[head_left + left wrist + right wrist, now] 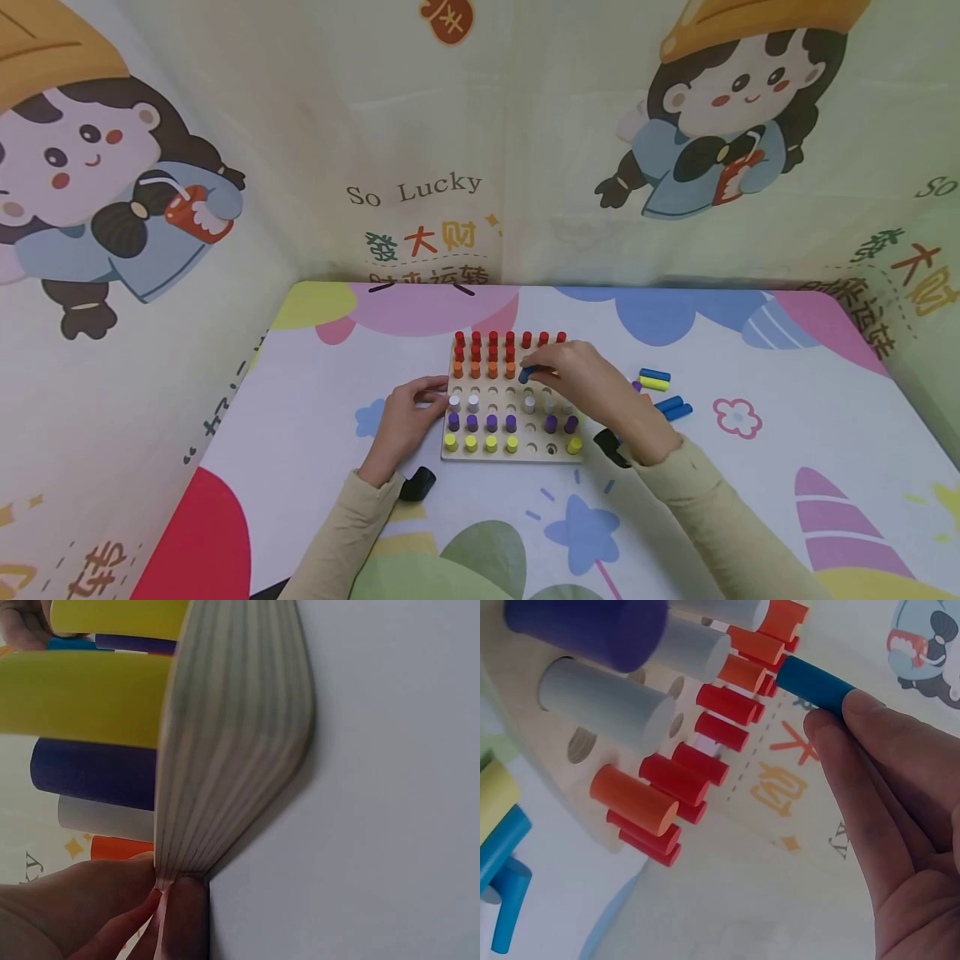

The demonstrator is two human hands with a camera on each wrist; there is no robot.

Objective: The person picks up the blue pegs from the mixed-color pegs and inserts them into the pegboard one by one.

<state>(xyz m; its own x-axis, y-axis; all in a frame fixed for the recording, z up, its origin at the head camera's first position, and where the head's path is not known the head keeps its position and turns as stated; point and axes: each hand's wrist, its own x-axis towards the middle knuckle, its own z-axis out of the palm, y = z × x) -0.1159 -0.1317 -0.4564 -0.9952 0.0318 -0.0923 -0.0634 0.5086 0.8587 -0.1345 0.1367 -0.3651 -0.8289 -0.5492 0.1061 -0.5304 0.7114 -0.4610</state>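
Holding a blue peg (527,374) between its fingertips, the right hand (581,383) is hovering over the board (512,454), at about the third row from the far edge, where orange pegs (483,369) are filling only the left part. The left hand (408,417) is steadying the board at its nine o'clock edge, fingers pinching the wooden rim (the left wrist view is showing them pressed against the edge).

Judging from the head view, the work is looking a little over half done: the red pegs (510,340) are filling the two far rows, four orange ones are standing in, and the white, purple and yellow rows toward six o'clock are each showing gaps. One whole row between orange and white is lying open. Loose pegs (663,392), blue and yellow among them, are waiting on the table (787,467) at the board's three o'clock, so several holes are left to fill.
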